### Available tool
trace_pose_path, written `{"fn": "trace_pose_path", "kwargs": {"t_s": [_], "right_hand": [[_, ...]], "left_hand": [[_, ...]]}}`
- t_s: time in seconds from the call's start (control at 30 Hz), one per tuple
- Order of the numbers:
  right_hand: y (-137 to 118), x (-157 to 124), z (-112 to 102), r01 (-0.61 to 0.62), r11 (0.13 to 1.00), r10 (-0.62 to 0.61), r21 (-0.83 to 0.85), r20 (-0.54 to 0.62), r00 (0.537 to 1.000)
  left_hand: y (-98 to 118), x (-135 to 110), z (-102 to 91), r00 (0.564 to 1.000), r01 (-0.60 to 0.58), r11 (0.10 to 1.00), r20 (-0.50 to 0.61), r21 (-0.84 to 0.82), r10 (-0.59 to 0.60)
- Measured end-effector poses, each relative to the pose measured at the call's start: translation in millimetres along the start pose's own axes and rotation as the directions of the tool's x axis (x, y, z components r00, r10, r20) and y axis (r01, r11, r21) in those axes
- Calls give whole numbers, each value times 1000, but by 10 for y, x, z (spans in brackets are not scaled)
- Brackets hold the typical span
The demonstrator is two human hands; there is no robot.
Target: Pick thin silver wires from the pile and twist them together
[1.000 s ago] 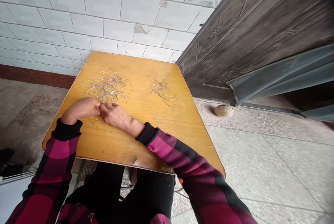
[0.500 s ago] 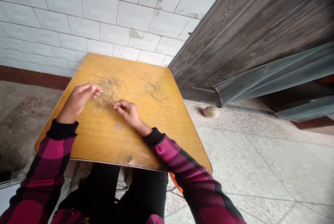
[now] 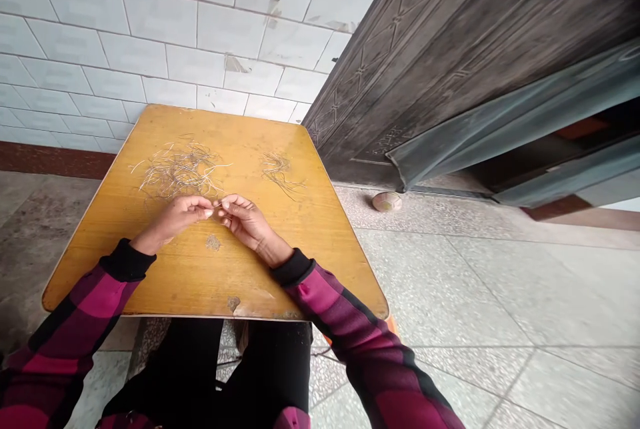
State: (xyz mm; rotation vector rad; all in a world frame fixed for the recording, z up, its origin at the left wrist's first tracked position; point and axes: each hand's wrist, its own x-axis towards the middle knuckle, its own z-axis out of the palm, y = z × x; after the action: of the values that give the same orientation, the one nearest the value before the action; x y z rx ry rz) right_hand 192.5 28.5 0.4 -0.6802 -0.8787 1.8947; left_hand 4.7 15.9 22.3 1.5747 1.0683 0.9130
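Note:
A tangled heap of thin wires (image 3: 177, 170) lies on the left part of the yellow wooden table (image 3: 295, 262). Just in front of it my left hand (image 3: 175, 221) and my right hand (image 3: 250, 225) meet, fingertips almost touching. Both hands are pinched closed, and a short bit of thin wire (image 3: 217, 207) shows between them. How far it runs inside the fingers is hidden. Farther right sits a smaller bunch of wires (image 3: 280, 174), apart from both hands.
White wall tiles (image 3: 195, 62) rise behind the table. To the right stand a dark carved door (image 3: 400, 62) and a grey-green curtain (image 3: 450, 142). A roundish pale object (image 3: 387, 201) rests on the floor by the door. Worn patches (image 3: 213, 242) mark the tabletop.
My left hand has come down and right from above the wire heap to meet my right hand. The whole view has shifted slightly.

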Motion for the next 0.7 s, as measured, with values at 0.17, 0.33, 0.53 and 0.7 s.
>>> {"fn": "trace_pose_path", "kwargs": {"t_s": [0.17, 0.33, 0.53, 0.7], "right_hand": [[-76, -224, -122, -147, 989, 148, -23, 50, 988], [-88, -321, -214, -312, 943, 300, 114, 111, 948], [-150, -318, -391, -373, 928, 364, 14, 190, 912], [-217, -346, -432, -290, 887, 397, -360, 275, 876]], "left_hand": [[1, -15, -52, 949, -150, 984, -263, 99, 172], [59, -38, -33, 867, -415, 842, -130, 346, 481], [135, -64, -38, 902, -420, 859, 29, 291, 431], [146, -120, -1, 966, -250, 953, 115, 172, 232]]}}
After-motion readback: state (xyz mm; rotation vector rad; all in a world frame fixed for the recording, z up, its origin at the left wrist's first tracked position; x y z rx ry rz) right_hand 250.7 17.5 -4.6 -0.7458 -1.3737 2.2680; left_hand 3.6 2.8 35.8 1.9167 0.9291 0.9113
